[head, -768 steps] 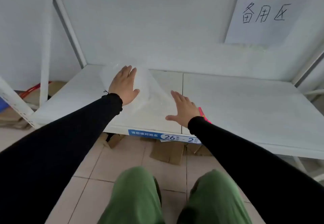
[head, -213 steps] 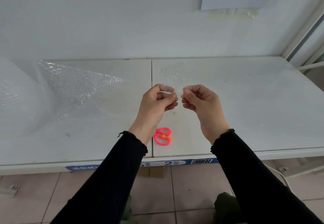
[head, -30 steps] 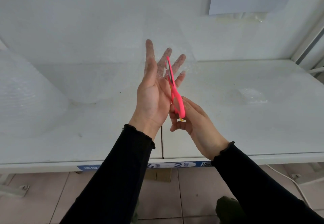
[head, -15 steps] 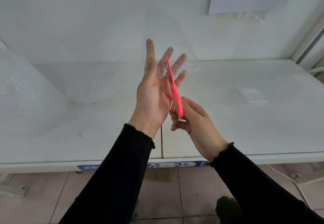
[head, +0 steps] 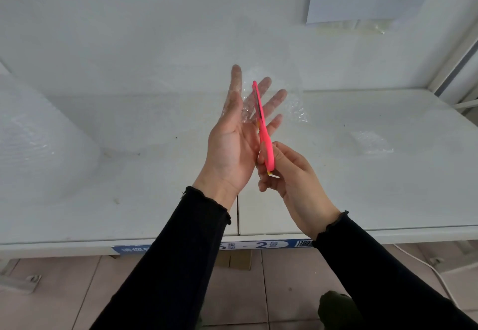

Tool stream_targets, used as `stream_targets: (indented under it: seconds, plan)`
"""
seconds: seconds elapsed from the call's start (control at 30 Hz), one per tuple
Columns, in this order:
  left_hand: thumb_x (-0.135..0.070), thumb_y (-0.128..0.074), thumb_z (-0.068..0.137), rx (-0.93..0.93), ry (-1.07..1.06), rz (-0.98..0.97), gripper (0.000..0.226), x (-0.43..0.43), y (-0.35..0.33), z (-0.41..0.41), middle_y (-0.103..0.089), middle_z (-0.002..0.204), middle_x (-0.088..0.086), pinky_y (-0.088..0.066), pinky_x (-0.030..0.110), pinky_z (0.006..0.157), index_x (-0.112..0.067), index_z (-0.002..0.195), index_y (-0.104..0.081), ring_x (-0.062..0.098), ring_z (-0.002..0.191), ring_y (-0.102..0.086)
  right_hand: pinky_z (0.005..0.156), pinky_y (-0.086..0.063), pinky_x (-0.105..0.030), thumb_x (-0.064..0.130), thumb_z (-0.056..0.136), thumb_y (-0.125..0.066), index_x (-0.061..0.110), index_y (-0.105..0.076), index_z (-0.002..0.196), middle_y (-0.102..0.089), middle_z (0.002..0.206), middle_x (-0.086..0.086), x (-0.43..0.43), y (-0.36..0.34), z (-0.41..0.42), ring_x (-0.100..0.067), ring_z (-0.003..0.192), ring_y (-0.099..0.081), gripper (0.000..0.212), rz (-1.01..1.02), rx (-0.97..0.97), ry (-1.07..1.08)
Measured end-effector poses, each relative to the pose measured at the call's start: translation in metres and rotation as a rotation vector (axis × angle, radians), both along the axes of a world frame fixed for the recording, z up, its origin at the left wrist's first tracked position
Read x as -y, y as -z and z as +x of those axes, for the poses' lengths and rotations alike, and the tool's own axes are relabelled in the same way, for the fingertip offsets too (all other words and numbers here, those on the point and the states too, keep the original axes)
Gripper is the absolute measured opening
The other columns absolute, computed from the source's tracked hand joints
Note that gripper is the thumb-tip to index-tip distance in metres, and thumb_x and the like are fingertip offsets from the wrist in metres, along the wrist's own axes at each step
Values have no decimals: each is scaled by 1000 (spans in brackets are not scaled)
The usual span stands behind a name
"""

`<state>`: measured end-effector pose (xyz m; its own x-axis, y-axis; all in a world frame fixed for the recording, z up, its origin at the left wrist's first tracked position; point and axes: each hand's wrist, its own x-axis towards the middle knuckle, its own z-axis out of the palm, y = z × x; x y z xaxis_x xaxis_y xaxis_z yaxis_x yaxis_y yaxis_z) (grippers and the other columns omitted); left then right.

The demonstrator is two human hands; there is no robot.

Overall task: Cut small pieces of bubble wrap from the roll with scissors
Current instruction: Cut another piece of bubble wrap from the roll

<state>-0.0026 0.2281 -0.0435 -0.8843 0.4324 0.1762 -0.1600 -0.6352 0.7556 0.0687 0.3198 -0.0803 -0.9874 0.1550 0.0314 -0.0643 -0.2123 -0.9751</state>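
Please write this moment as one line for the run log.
step: cutting bubble wrap | left hand: open, flat behind the sheet | right hand: gripping pink scissors | cut piece: on table, right side

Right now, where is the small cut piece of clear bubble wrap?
In the head view, the small cut piece of clear bubble wrap lies flat on the white shelf, right of the right hand holding the pink scissors.

Left hand splayed, right hand fisted
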Motion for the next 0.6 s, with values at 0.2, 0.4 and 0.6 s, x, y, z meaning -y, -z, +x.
stream_targets:
  seconds: [0.2, 0.4, 0.6]
  plan:
    - [-34, -33, 110, 12, 18, -23, 43, 0, 1, 1, -54, 150, 5, -33, 51, 118, -38, 153, -37, 28, 131, -59, 61, -41, -31, 33, 93, -55, 2, -59, 82, -48, 80, -10, -1, 0, 1, -18, 62, -42, 33, -15, -5, 17]
    - [-33, -36, 108, 7, 36, -82, 44, -3, 6, 4, -55, 149, 4, -31, 51, 119, -34, 153, -39, 29, 130, -59, 58, -38, -29, 29, 94, -54, 10, -61, 80, -49, 73, -3, -2, 0, -1, -16, 60, -42, 25, -37, -27, 63]
    - [-33, -38, 108, 43, 53, -88, 43, -2, 7, 5, -57, 146, 4, -29, 45, 113, -32, 151, -43, 29, 129, -60, 56, -36, -28, 30, 94, -54, 4, -59, 85, -46, 73, -6, -2, 0, -3, -16, 60, -40, 28, -37, -23, 87]
